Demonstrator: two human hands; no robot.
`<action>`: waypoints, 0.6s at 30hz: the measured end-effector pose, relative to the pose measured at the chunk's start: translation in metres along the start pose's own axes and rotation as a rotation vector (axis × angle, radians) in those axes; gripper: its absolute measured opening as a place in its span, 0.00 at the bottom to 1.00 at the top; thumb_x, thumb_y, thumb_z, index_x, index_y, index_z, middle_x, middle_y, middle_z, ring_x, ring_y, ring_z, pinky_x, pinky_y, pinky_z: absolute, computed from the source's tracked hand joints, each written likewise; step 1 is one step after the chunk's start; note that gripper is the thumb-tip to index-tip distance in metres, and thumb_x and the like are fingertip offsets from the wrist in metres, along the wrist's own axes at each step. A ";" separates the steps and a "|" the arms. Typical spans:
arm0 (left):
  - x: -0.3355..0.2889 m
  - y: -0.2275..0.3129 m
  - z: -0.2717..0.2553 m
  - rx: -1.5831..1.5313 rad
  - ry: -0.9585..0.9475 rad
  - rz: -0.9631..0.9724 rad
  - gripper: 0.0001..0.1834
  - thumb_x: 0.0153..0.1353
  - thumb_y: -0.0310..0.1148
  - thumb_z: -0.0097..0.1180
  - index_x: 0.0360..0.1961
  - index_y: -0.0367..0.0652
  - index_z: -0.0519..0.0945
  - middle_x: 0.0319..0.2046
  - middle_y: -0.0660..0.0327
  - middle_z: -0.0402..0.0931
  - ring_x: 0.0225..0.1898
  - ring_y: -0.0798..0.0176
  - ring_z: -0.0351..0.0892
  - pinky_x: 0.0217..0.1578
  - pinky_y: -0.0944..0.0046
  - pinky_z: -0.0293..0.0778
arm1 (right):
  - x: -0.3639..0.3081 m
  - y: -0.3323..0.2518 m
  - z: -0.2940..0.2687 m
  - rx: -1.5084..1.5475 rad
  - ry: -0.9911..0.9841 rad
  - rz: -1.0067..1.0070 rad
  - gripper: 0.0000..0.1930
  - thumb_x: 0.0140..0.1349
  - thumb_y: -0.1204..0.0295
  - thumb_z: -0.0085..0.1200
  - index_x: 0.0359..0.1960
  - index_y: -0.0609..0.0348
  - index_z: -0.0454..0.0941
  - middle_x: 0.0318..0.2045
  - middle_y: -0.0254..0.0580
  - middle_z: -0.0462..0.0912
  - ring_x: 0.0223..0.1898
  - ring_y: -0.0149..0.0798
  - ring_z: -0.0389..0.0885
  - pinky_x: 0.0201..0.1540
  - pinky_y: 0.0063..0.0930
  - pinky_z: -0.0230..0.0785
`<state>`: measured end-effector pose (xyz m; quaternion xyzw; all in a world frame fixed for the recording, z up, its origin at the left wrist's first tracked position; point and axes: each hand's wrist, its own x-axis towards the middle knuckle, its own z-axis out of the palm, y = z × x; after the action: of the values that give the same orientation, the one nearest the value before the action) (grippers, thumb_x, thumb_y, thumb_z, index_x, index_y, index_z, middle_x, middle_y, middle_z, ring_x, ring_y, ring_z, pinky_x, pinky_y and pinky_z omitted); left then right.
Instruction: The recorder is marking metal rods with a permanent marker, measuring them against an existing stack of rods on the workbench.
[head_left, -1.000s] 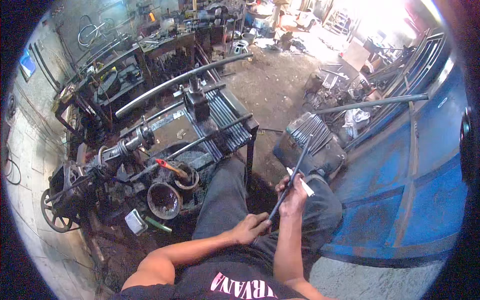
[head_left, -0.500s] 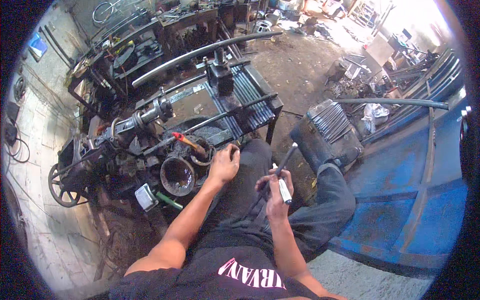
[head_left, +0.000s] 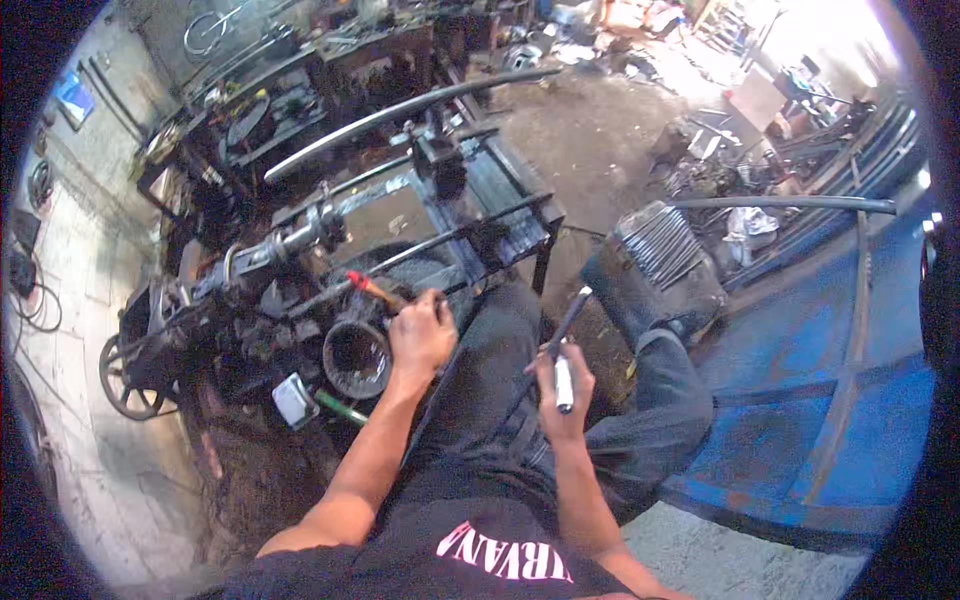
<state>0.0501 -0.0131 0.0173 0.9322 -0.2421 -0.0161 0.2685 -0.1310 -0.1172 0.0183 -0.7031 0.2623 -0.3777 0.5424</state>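
Note:
My right hand [head_left: 566, 380] is closed over my lap, round a white marker [head_left: 563, 388] with a dark tip and a slim dark rod [head_left: 570, 318] with a pale end, which slants up and forward from the fingers. My left hand [head_left: 420, 338] is further left with its fingers curled; what they hold, if anything, is hidden. It covers the lower end of a brush [head_left: 378, 291] with a red-tipped wooden handle; whether it touches the brush I cannot tell. Just left of that hand is a round, dirty metal pot [head_left: 357, 356].
A greasy machine with a handwheel [head_left: 130, 378] stands at left. Ahead, a metal stand [head_left: 500, 190] carries dark rods, under a long curved bar [head_left: 400, 112]. More rods lie on a block [head_left: 665, 245] at right, beside a blue metal panel [head_left: 770, 430]. A green-handled tool [head_left: 340, 408] lies near the pot.
My left hand has moved left and slightly down, over the brush's lower end. My right hand has turned a little, tilting the marker more upright. The brush has hardly moved.

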 end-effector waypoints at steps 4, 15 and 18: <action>0.017 -0.054 0.017 0.253 0.075 0.118 0.15 0.60 0.36 0.53 0.44 0.39 0.79 0.41 0.46 0.80 0.42 0.42 0.81 0.43 0.47 0.77 | -0.006 -0.005 0.012 0.066 -0.049 0.046 0.04 0.66 0.78 0.54 0.39 0.66 0.75 0.28 0.39 0.81 0.30 0.29 0.81 0.35 0.25 0.73; 0.031 -0.064 0.030 0.297 -0.013 0.229 0.17 0.47 0.28 0.57 0.41 0.34 0.79 0.28 0.49 0.81 0.32 0.42 0.83 0.35 0.46 0.78 | -0.001 -0.002 0.003 -0.024 0.006 -0.067 0.08 0.62 0.77 0.60 0.41 0.63 0.76 0.27 0.42 0.84 0.28 0.33 0.85 0.30 0.25 0.74; 0.038 -0.066 0.024 0.266 -0.056 0.203 0.13 0.48 0.27 0.56 0.36 0.35 0.79 0.26 0.47 0.81 0.33 0.41 0.83 0.38 0.47 0.79 | 0.000 -0.008 0.005 -0.033 -0.010 -0.031 0.08 0.62 0.78 0.59 0.41 0.63 0.75 0.28 0.42 0.84 0.28 0.32 0.85 0.30 0.25 0.74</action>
<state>0.1087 0.0063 -0.0329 0.9295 -0.3423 0.0174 0.1360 -0.1274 -0.1126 0.0255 -0.7178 0.2546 -0.3781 0.5262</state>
